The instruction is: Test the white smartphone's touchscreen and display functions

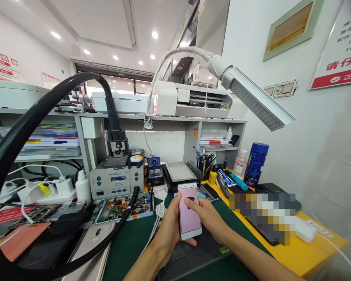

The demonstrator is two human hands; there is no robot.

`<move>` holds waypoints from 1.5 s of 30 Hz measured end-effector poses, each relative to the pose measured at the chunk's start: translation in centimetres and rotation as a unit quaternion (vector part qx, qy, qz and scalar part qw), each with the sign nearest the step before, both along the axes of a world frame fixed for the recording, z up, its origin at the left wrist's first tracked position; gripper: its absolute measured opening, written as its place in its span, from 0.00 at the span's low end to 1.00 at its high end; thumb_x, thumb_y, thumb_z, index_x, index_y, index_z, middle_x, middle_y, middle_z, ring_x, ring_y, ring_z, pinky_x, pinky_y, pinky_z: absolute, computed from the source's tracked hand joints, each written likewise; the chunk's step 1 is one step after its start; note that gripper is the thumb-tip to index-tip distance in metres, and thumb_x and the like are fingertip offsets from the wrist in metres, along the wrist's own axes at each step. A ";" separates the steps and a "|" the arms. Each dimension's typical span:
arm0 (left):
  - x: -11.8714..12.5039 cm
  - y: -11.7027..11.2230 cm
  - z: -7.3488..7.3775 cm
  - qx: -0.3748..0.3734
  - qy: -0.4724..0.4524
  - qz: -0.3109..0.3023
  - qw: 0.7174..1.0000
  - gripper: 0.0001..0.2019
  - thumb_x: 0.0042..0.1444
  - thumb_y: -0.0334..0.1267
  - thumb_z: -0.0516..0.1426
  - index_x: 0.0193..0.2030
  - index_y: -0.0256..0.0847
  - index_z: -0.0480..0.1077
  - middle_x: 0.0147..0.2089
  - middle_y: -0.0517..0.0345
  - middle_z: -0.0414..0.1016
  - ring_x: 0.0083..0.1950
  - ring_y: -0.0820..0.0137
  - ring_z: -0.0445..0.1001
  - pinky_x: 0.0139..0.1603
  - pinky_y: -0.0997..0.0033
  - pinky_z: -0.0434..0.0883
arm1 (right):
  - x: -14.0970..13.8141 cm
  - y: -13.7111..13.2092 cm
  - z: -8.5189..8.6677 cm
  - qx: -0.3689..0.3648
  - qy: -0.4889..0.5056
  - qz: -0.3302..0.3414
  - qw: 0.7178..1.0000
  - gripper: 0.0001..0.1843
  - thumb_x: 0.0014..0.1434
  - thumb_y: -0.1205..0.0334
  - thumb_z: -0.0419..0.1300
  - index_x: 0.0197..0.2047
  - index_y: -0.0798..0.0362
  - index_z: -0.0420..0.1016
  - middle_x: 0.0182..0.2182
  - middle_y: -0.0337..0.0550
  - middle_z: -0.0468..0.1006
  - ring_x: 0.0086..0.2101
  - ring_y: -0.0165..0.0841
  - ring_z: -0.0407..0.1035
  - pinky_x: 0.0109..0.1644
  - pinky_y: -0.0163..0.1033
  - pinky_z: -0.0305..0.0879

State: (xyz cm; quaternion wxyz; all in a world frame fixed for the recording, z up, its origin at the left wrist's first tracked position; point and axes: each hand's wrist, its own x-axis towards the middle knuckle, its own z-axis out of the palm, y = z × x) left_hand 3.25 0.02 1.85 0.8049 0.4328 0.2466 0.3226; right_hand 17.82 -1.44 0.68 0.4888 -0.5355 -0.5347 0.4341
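A white smartphone point(190, 224) with a lit pink screen is held upright, tilted toward me, over the dark work mat point(193, 259). My left hand point(170, 224) is closed around its left edge, with fingertips showing below its lower right corner. On the right side, my right hand point(212, 218) grips the phone too, its thumb lying on the upper part of the screen near a dark patch. The other right fingers are hidden behind the phone. White cables point(156, 226) run close beside my left hand.
A soldering station point(114, 181) with a thick black hose point(23, 128) arching across stands at left. A tray of small parts point(125, 207) sits before it. Other phones point(90, 253) lie front left. Tools, bottles and a blue can point(256, 164) stand right, under a lamp point(257, 97).
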 end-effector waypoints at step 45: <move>-0.4 0.4 0.0 -0.035 -0.039 -0.039 0.998 0.34 0.57 0.65 0.49 0.59 0.40 0.68 0.38 0.48 0.71 0.37 0.60 0.72 0.25 0.63 0.75 | 1.8 0.2 0.5 -0.073 0.169 0.124 0.975 0.22 0.63 0.46 0.52 0.48 0.55 0.73 0.39 0.50 0.80 0.37 0.40 0.73 0.40 0.43 0.65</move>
